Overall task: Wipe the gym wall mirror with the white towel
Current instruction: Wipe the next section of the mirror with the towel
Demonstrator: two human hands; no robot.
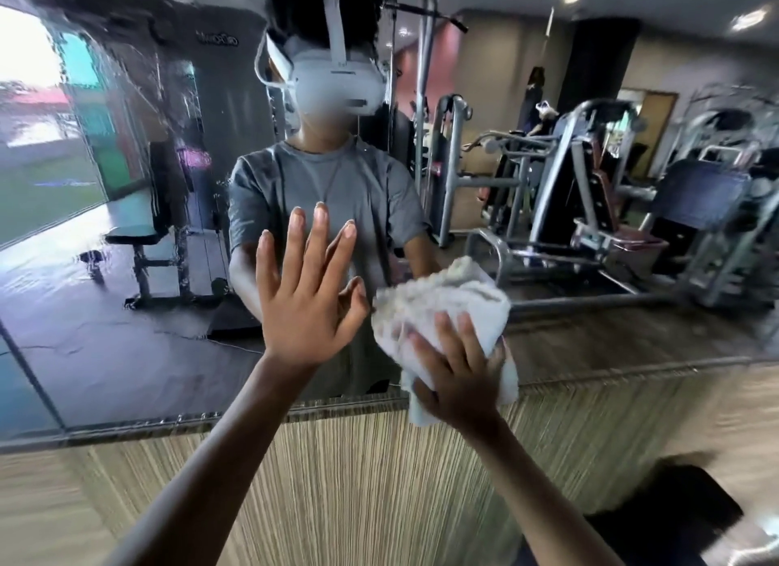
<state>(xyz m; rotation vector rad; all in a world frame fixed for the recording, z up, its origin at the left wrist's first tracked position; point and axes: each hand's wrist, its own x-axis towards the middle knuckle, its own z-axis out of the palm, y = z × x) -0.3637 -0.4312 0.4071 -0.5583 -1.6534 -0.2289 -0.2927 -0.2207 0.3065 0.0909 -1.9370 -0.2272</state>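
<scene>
Head view. Towel (447, 308): white terry cloth with a nubby pile, bunched into a loose wad. It sits against the lower part of the mirror (126, 186), just above the bottom edge of the glass, and a tail of cloth hangs down past that edge.

Right hand (459, 380): laid over the back of the towel, fingers spread and slightly bent. The outer digits hook round the sides of the wad, gripping it and holding it to the glass.

Left hand (305, 295): just left of the towel, holding nothing. The palm faces the mirror and the fingers are straight and fanned. The fingertips appear to meet their reflection, so the hand looks laid flat on the glass.

Mirror: large flat pane with a thin metal strip along its base. The left part shows a streaky, rippled film that distorts the reflection, while the right part reflects more cleanly, though blurred.

Reflection: a person in a grey T-shirt wearing a white headset, a flat bench on a dark floor, and grey tubular-steel gym machines with dark pads.

Wall panel (358, 473) below the mirror: tan laminate with fine vertical grain lines.

Dark, rounded object (674, 502) at lower right, too blurred to identify.
</scene>
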